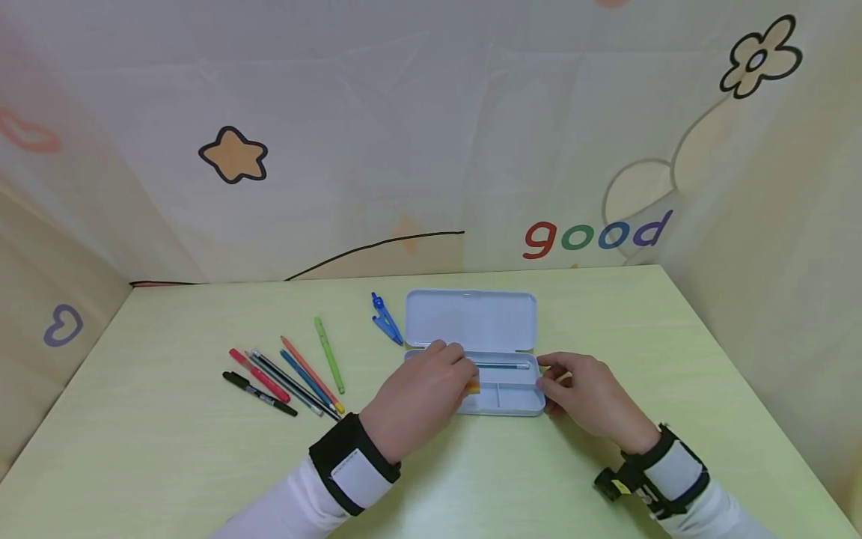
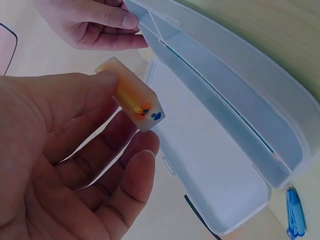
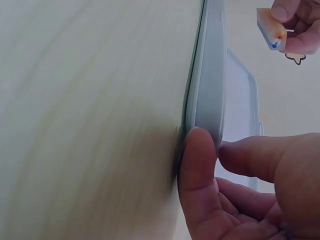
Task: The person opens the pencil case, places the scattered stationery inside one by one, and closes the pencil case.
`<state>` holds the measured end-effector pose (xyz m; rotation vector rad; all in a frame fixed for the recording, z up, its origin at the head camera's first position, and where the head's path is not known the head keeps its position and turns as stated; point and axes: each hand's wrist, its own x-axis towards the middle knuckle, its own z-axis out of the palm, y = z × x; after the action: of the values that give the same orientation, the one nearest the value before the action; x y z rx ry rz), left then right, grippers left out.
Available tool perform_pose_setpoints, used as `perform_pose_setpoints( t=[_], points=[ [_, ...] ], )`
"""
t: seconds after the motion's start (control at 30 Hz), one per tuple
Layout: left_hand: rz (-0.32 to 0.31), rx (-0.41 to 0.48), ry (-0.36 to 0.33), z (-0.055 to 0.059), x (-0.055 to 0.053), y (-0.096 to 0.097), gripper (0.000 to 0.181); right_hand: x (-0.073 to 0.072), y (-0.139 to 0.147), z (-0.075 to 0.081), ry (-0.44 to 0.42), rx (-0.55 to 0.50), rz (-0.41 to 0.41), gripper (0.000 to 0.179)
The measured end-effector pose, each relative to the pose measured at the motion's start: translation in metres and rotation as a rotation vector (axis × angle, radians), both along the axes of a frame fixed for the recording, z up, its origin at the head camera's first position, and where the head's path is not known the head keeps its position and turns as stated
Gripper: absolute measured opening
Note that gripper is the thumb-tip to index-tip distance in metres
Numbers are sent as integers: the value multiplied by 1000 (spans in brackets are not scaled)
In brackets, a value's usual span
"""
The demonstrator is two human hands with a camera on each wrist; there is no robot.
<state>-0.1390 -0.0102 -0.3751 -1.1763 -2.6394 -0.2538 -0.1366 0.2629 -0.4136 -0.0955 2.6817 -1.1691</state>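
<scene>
Between thumb and fingers, my left hand (image 1: 423, 400) pinches a small orange-and-white eraser (image 2: 131, 92) with a printed figure, held above the pencil case. The light blue pencil case (image 1: 470, 320) lies open on the table, its lid tilted back. Inside its long compartment is a teal pencil (image 1: 501, 366); the smaller compartments are partly hidden by my left hand. At the case's right end, my right hand (image 1: 595, 397) grips the rim with thumb and finger, as the right wrist view shows.
Left of the case lie a blue compass (image 1: 386, 320), a green pen (image 1: 329, 355), a red marker (image 1: 259, 376), a black marker (image 1: 260, 394) and several pencils (image 1: 311, 374). Printed curtains (image 1: 377, 150) stand behind the table (image 1: 168, 464) and at both sides.
</scene>
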Motion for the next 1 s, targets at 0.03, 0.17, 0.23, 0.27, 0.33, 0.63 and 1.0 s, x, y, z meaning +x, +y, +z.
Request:
perform_pose_setpoints(
  t=[0.03, 0.17, 0.23, 0.27, 0.33, 0.63, 1.0],
  points=[
    [-3, -6, 2, 0, 0, 2, 7, 0, 0, 0, 0, 3, 0, 41],
    [-20, -20, 12, 2, -2, 10, 6, 0, 0, 2, 3, 14, 3, 40],
    [-28, -23, 12, 2, -3, 15, 6, 0, -1, 2, 3, 17, 4, 40],
    [-30, -20, 10, 3, -4, 17, 7, 0, -1, 3, 4, 16, 3, 40],
    [-34, -19, 6, 3, -5, 21, 9, 0, -1, 3, 5, 15, 4, 39],
    [-31, -32, -23, 2, -8, 36, 11, 1, 0, 2, 12, -9, 6, 40],
    [-41, -62, -101, -2, -14, 53, 15, 1, -1, 2, 14, -16, 6, 40]
  ],
)
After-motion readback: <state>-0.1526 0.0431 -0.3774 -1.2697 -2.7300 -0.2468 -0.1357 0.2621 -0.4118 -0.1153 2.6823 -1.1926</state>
